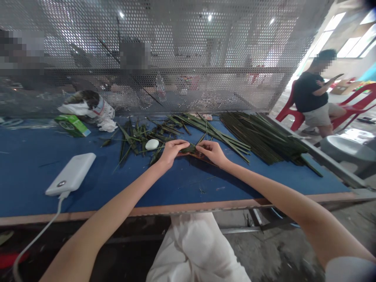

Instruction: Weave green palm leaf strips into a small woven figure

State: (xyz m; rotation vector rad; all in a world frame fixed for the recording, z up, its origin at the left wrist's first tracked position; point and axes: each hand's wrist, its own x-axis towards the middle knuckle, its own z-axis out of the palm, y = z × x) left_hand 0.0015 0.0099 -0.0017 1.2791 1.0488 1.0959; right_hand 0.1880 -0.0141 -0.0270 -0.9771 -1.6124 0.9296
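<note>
Centre of frame: left hand (171, 152) and right hand (212, 152) each pinch one end of green leaf strip (189, 148), low over blue table (205, 184). Spare strips (264, 137) right of centre. Judged risk: uneven pull splits strip; loosened pinch drops it among scraps (138, 137).

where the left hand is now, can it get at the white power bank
Probably yes: only bare blue table lies between the left hand and the power bank, though that hand and the right hand are pinching a folded leaf.
</note>
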